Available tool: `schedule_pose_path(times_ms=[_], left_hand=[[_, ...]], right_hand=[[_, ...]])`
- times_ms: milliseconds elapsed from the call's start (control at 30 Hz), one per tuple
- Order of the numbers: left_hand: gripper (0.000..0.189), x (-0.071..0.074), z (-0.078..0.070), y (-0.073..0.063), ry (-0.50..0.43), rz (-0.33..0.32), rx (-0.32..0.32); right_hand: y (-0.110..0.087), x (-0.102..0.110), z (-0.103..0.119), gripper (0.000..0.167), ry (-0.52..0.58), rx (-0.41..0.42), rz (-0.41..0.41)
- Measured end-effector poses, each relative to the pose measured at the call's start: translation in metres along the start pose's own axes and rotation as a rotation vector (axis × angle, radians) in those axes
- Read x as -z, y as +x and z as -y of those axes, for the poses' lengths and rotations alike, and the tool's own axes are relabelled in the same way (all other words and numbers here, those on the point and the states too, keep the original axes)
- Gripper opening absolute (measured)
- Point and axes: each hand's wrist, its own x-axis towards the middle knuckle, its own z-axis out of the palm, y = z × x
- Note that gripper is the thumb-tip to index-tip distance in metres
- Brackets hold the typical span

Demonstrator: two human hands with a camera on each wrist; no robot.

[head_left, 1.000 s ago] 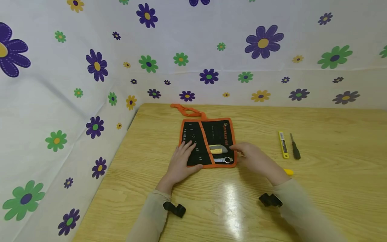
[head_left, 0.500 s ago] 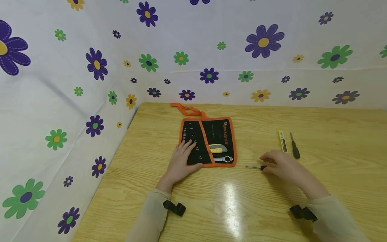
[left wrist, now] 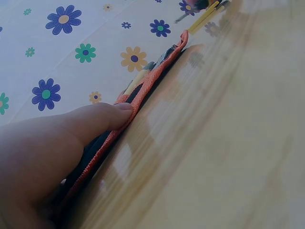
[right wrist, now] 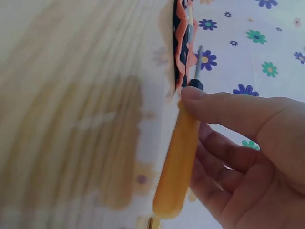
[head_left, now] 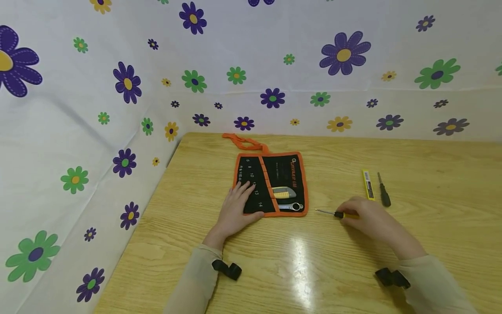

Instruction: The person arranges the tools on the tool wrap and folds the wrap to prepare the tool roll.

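A black tool pouch with orange edging lies flat on the table, its numbered pockets running down the left part. My left hand rests on its lower left with fingers spread, the thumb along the front edge. Tucked in the pouch are a yellow and grey utility knife and a ring-ended wrench. To the right of the pouch, my right hand pinches a screwdriver by its yellow handle, near the black collar. The metal shaft points left, its tip just short of the pouch's right edge.
Behind the right hand lie a yellow flat case with a label and a dark-handled screwdriver. An orange strap trails from the pouch's back edge. The wooden table meets a flower-patterned sheet at the back and left.
My right hand has moved from the pouch's right edge out to the right and picked up the yellow screwdriver, which has swung slightly, tip higher. The left hand stays on the pouch.
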Motion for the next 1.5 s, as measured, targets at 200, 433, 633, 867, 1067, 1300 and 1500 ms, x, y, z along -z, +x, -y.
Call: schedule_pose_path(times_ms=[200,433,633,867,1067,1300,1500], left_hand=[[0.084,0.0,0.001,0.0,-0.002,-0.002,-0.006],[0.083,-0.002,0.002,-0.001,-0.005,-0.008,-0.009],[0.083,-0.002,0.001,-0.001,-0.014,-0.021,-0.016],[0.082,-0.002,-0.001,0.0,-0.014,-0.024,-0.031],[0.083,-0.002,0.0,0.0,0.004,-0.017,-0.023],[0.082,-0.001,0.0,0.0,0.004,-0.013,-0.015],[0.082,0.0,0.0,-0.001,-0.001,-0.014,-0.009]], right_hand=[[0.016,-0.003,0.009,0.021,0.017,0.012,-0.062],[0.058,-0.008,0.023,0.018,-0.01,0.056,-0.085],[0.093,-0.015,0.031,0.018,-0.072,0.12,-0.055],[0.116,-0.022,0.036,0.019,-0.157,0.189,-0.027],[0.128,-0.026,0.039,0.02,-0.234,0.203,0.015],[0.14,-0.034,0.043,0.019,-0.203,0.243,0.056],[0.15,-0.041,0.048,0.021,-0.157,0.229,0.098]])
